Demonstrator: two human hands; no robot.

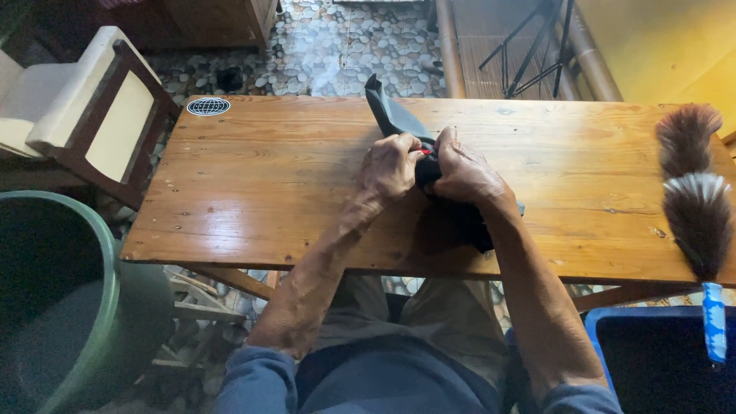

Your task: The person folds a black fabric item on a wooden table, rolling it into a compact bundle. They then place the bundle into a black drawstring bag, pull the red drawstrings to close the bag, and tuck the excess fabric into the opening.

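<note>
Both hands meet mid-table — the left hand and right hand curl their fingers tight around a dark folded cloth, which lies on the wooden table, one end jutting toward the far edge. A feather duster rests well apart at the right; a green bin and blue crate flank the near side.

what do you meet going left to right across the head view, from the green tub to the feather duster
green tub → wooden chair with cream cushions → left hand → dark folded cloth in both hands → right hand → feather duster, all hands and cloth over the wooden table
</note>
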